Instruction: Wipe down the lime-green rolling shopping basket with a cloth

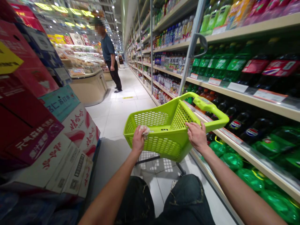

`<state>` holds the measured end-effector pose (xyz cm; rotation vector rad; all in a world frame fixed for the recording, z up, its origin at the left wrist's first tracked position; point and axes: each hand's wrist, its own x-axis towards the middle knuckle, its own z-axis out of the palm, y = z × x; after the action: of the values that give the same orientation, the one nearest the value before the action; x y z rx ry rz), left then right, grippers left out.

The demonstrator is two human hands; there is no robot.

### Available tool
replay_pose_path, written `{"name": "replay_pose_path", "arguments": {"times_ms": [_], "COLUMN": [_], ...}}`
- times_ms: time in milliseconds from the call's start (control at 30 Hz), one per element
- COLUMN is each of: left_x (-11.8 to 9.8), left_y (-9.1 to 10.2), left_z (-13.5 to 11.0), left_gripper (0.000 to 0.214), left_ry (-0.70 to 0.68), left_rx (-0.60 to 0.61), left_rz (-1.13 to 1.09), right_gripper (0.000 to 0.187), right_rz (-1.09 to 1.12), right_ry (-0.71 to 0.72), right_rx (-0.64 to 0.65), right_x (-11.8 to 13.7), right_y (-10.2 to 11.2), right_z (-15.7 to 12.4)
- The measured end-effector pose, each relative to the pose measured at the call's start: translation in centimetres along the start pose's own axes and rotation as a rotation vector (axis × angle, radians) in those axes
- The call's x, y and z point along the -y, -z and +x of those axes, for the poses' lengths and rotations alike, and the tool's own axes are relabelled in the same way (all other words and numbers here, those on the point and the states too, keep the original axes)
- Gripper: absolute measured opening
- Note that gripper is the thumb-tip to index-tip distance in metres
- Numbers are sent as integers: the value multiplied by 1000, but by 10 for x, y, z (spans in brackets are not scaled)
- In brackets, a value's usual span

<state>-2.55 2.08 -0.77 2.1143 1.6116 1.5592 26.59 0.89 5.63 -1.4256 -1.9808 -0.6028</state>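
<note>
A lime-green plastic shopping cart (pixel 164 142) stands sideways in front of my knees, its handle (pixel 212 109) toward the shelves on the right. My left hand (pixel 138 139) is closed on a crumpled whitish cloth (pixel 145 131), pressed against the top rim near the cart's narrow left end. With fingers curled over the near rim, my right hand (pixel 197 133) grips the cart just below its handle. Inside, the perforated basket shows a small dark marking on its bottom. Fingertips of the left hand are partly covered by the cloth.
Shelves (pixel 248 97) of soda bottles run along the right side. Stacked drink cartons (pixel 77 131) stand close on my left. Farther along the tiled aisle (pixel 122 107), a person (pixel 109 53) in a dark shirt stands beside a rounded display counter (pixel 87 89) with packaged goods.
</note>
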Motion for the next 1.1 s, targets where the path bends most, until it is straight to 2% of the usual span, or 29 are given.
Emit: {"name": "replay_pose_path", "arguments": {"times_ms": [67,133,233,300,400,500,567,633,700,867,933,1000,1100], "left_x": [-1,-15,-40,-43,-30,-17,-16,-18,-20,-22,-24,-27,-33], "left_y": [0,-12,-31,-33,-18,1,9,11,12,10,7,5,3], "left_z": [0,1,4,6,8,10,11,11,11,10,9,9,7], "left_gripper": [38,40,53,60,62,60,60,60,61,60,59,59,60], "left_ry": [12,-62,-130,-124,-111,-99,-96,-85,-69,-21,-7,1,-3], "left_rx": [18,121,231,263,366,505,562,573,556,519,506,495,509], "left_rz": [-6,-68,-165,-143,37,249,356,430,477,494,479,476,485], "right_gripper": [33,36,49,58,58,36,22,21,21,28,30,32,33], "right_rz": [17,83,234,276,236,173,154,154,154,45,-21,-42,30], "right_ry": [-45,-24,140,226,225,172,188,223,216,18,-105,-149,-1], "right_rx": [0,44,211,336,417,413,400,361,289,-17,-147,-192,-54], "right_x": [11,30,66,86,106,119,122,112,86,-26,-54,-56,-20], "right_y": [-1,-3,-7,-10,-19,-32,-39,-42,-35,21,36,36,8], "right_z": [4,9,16,19,24,30,33,33,30,17,16,14,9]}}
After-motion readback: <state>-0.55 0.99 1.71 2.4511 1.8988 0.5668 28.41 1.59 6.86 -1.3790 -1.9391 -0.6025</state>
